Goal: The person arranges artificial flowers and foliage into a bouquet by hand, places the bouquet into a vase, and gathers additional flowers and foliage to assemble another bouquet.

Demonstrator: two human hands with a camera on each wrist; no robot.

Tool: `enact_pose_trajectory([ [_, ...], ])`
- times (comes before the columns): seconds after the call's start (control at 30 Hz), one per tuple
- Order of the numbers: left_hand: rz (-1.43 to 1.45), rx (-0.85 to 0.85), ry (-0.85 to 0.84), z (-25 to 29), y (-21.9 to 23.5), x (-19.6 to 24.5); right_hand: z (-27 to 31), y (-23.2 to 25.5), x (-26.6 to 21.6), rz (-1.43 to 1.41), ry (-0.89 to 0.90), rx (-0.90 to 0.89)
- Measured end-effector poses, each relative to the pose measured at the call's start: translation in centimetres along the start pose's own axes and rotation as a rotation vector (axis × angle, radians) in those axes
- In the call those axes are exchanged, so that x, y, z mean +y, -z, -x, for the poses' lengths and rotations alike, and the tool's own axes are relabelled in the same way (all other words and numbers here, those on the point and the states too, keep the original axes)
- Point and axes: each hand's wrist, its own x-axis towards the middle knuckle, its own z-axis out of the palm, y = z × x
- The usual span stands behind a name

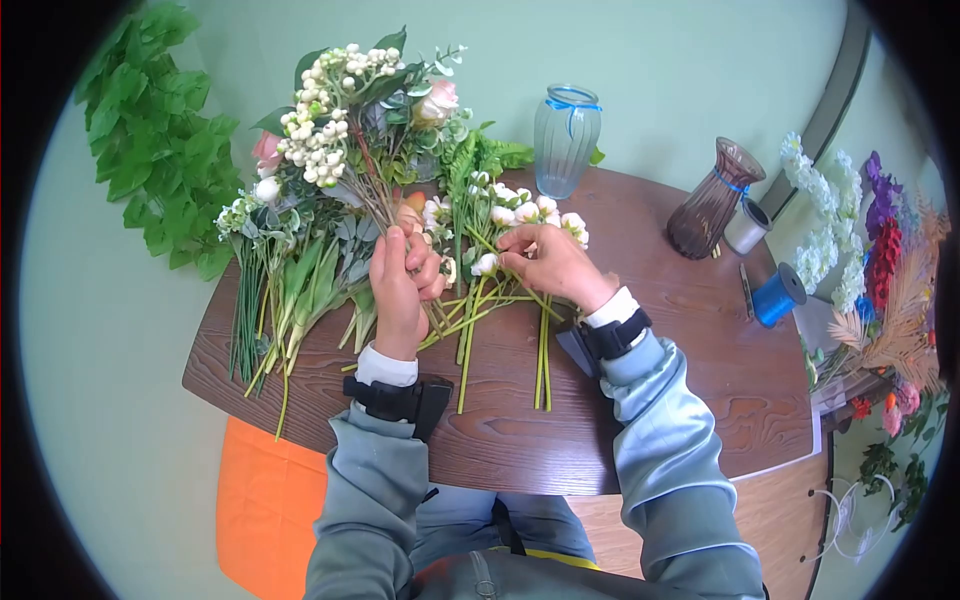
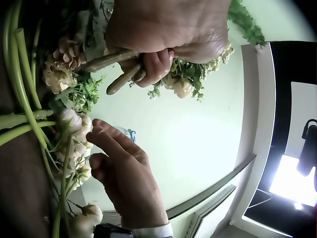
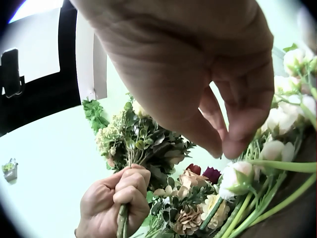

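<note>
My left hand [image 1: 402,290] grips the gathered stems of a bouquet [image 1: 345,120] of white berries, pale pink roses and green leaves, held upright over the table. The cut stem ends [image 3: 122,220] stick out below the fist in the right wrist view. My right hand [image 1: 555,265] reaches over a pile of white flowers [image 1: 530,210] with long green stems [image 1: 545,370]. Its fingertips are right at a white bloom [image 3: 237,179]. In the left wrist view, the right hand's thumb and forefinger stand apart with nothing visible between them.
Other flowers and leafy stems [image 1: 300,290] lie at the table's left. A clear ribboned vase [image 1: 567,145] stands at the back, with a purple-brown vase [image 1: 712,200], a silver spool [image 1: 747,228] and a blue ribbon spool [image 1: 778,295] on the right. More flowers [image 1: 890,270] sit beyond the table's right edge.
</note>
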Motion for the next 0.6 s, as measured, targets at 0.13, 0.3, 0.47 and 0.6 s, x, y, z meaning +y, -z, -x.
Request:
enact_pose_trajectory([
  [0.13,-0.016,0.025,-0.005,0.0,-0.1,0.2,-2.4,-2.1,-0.6,0.129,0.158,0.119],
  [0.3,-0.021,0.024,0.003,0.0,-0.1,0.1,-5.6,-4.1,-1.0,0.337,0.065,0.036],
  [0.47,0.0,0.027,0.022,0.2,-0.5,0.1,-7.1,-5.2,-1.7,0.529,-0.108,-0.056],
  [0.6,0.004,0.027,0.038,0.2,-0.7,0.0,-7.3,-5.4,-1.2,0.572,-0.104,-0.091],
])
